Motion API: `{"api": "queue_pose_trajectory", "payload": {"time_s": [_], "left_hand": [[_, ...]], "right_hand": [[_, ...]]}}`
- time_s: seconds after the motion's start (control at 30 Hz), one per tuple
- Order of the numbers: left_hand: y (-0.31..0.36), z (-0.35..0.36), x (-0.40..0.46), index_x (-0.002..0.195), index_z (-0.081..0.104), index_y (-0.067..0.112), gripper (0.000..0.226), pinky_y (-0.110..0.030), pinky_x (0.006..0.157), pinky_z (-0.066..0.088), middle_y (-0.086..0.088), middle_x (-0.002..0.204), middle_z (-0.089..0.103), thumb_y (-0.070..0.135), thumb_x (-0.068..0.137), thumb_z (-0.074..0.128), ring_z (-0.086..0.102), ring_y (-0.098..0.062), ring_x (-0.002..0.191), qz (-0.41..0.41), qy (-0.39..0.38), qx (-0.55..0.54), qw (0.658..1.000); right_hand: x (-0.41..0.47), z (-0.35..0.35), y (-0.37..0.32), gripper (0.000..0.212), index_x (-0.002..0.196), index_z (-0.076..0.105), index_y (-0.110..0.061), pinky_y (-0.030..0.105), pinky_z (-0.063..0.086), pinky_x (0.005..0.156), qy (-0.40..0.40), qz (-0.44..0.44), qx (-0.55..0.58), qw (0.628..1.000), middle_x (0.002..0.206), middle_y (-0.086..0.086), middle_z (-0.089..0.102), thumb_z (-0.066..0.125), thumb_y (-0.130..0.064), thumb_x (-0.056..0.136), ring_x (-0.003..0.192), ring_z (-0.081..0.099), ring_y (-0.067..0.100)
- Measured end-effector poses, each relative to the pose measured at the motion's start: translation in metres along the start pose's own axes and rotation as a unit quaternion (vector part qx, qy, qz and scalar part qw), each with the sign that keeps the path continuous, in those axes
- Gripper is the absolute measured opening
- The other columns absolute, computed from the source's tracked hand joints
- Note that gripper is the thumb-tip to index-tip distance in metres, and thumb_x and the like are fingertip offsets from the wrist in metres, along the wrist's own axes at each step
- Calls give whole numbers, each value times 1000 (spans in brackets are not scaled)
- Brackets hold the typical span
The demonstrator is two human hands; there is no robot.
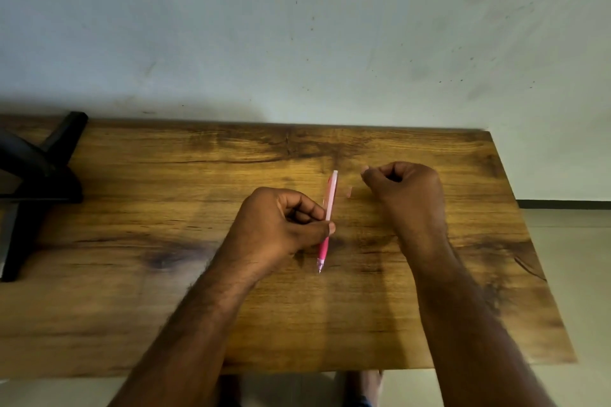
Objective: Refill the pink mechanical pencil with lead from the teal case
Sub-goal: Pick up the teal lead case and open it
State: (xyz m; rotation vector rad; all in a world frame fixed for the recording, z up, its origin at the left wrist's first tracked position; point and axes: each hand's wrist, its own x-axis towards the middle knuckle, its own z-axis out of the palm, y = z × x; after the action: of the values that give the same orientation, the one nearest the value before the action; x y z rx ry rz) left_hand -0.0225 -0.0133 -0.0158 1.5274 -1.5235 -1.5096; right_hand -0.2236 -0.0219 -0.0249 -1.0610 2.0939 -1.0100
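Pink pencil (329, 218) in left hand (281, 225).

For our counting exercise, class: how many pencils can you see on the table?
1. The pink pencil is near the middle of the wooden table, held by the left hand, tip toward the person. No others show, though the curled right hand could hide something.

The left hand (281, 225) pinches the pink pencil (328, 218) near its middle, tip pointing toward the person, over the wooden worktop (132, 274). The right hand (406, 192) is curled into a fist just right of the pencil's far end; whether it holds anything is unclear. A small blurred pale piece (349, 192) shows between them. A black stand (39, 175) sits far left.
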Motion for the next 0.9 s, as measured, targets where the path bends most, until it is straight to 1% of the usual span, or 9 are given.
{"api": "queue_pose_trajectory", "payload": {"time_s": [0.07, 0.17, 0.27, 0.33, 0.5, 0.6, 0.7, 0.8, 0.9], "left_hand": [[1, 0, -1, 82, 82, 18, 14, -51, 74, 67, -3, 77, 80, 19, 74, 93, 79, -24, 74, -2, 0, -2, 1000], [1, 1, -1, 82, 82, 18, 14, -51, 74, 67, -3, 77, 80, 20, 74, 93, 79, -24, 74, -3, 1, 1, 1000], [1, 2, -1, 83, 82, 18, 14, -49, 73, 67, -2, 77, 80, 20, 75, 92, 78, -21, 73, 0, 0, 6, 1000], [1, 1, -1, 82, 81, 19, 13, -48, 74, 67, -1, 77, 80, 20, 75, 92, 78, -20, 73, 0, -1, 5, 1000], [2, 0, -2, 81, 81, 18, 13, -49, 75, 67, 0, 76, 80, 20, 75, 92, 78, -20, 72, 0, 0, -1, 1000], [3, -1, -2, 82, 81, 18, 12, -50, 75, 67, -1, 76, 81, 18, 75, 92, 79, -20, 72, -3, -2, -10, 1000], [3, -1, -2, 83, 81, 17, 12, -53, 75, 67, -3, 78, 81, 15, 76, 91, 80, -23, 73, -4, -3, -20, 1000], [2, -2, -1, 84, 81, 16, 12, -53, 75, 67, -4, 79, 81, 14, 77, 90, 80, -24, 74, -6, -2, -26, 1000], [2, -5, 1, 84, 81, 17, 11, -48, 71, 68, -2, 79, 81, 13, 78, 89, 80, -18, 71, -4, 1, -25, 1000]], "right_hand": [[0, 0, 6, 25, 69, 74, -25, 37, 60, 63, -2, 13, -72, 997, 64, -9, 73, 78, -43, 86, 65, 71, 10], [-3, 5, 8, 29, 65, 71, -25, 26, 45, 52, 0, 1, -141, 990, 62, -10, 69, 79, -46, 84, 62, 66, 9], [-3, 8, 7, 33, 63, 67, -24, 24, 34, 50, 15, -2, -175, 984, 59, -10, 65, 81, -48, 81, 57, 60, 7], [-3, 8, 7, 34, 63, 66, -23, 25, 36, 51, 10, -3, -179, 984, 59, -10, 64, 82, -48, 80, 59, 60, 8], [-1, -3, 4, 34, 68, 70, -22, 27, 42, 55, 6, -12, -143, 990, 64, -8, 68, 77, -48, 88, 64, 64, 11], [3, -15, 0, 33, 72, 73, -18, 32, 53, 63, 29, -20, -22, 999, 68, -1, 72, 76, -45, 91, 67, 68, 16], [0, -18, -7, 31, 79, 76, -16, 24, 53, 59, 19, -25, 76, 997, 74, 9, 72, 74, -43, 94, 62, 61, 10], [-7, -13, -10, 24, 80, 77, -22, 17, 51, 54, -19, -41, 88, 995, 74, -2, 74, 72, -40, 95, 57, 59, -2], [-13, -5, -14, 20, 81, 76, -28, 23, 52, 61, -39, -60, 48, 996, 72, -17, 74, 72, -40, 96, 63, 66, -5]]}}
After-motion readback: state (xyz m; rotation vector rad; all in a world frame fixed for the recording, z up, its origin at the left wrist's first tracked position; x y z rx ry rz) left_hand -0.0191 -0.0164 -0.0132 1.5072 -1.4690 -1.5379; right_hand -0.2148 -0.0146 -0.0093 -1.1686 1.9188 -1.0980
